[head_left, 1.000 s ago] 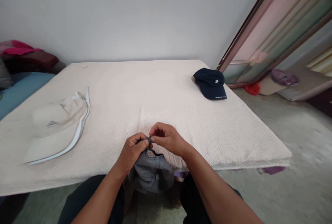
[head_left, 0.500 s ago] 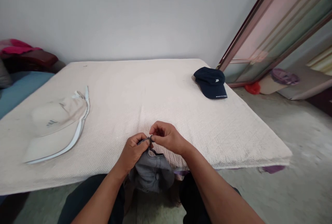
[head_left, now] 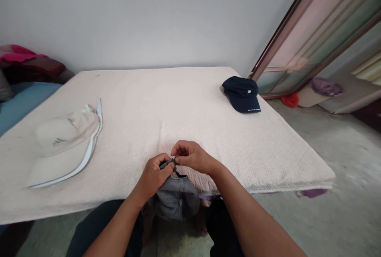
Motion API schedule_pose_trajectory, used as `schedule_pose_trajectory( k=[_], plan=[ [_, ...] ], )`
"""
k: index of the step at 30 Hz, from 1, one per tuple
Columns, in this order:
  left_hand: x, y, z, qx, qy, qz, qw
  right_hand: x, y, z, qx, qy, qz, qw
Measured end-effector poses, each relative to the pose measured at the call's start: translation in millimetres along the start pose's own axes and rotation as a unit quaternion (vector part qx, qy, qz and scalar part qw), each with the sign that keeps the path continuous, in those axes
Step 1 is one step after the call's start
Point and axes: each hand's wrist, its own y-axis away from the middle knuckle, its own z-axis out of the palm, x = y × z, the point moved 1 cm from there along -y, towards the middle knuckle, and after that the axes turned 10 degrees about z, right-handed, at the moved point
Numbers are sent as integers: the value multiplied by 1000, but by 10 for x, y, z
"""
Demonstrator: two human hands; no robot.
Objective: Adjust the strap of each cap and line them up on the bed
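The left hand [head_left: 155, 171] grips the strap [head_left: 166, 163] of one grey cap [head_left: 176, 200], which hangs below both hands; the right hand [head_left: 192, 157] pinches the same strap. One beige cap [head_left: 61, 138] lies to their left, one navy cap [head_left: 241, 94] farther, to their right

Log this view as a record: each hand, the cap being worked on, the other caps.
left hand: pinching the gray cap above its opening
right hand: fingertips at the same spot, touching the left
gray cap: hanging below the hands, by the white cloth's near edge
navy cap: on the cloth, far right
beige cap: on the cloth, left
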Motion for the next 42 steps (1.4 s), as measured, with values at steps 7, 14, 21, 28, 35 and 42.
schedule_pose_trajectory(
  k=[7, 14, 21, 28, 35, 42],
  plan=[
    [-13, -15, 4, 15, 2, 13, 1000, -7, -13, -21, -45, -47, 13, 998],
    [-59, 11, 16, 48, 124, 20, 991, -54, 3, -28, -40, -46, 22, 998],
    [-54, 12, 5, 54, 106, -23, 993, -12, -25, -16, -33, -23, 8, 999],
    [-26, 10, 0, 62, 88, -63, 992, -22, -2, 5, -31, 70, -3, 997],
    [-38, -3, -14, 54, 81, -73, 993, -55, 71, 29, -7, 204, -21, 979],
    [-36, 18, -7, 27, 109, -91, 989, -17, 39, 7, -30, 188, -9, 982]
  ],
)
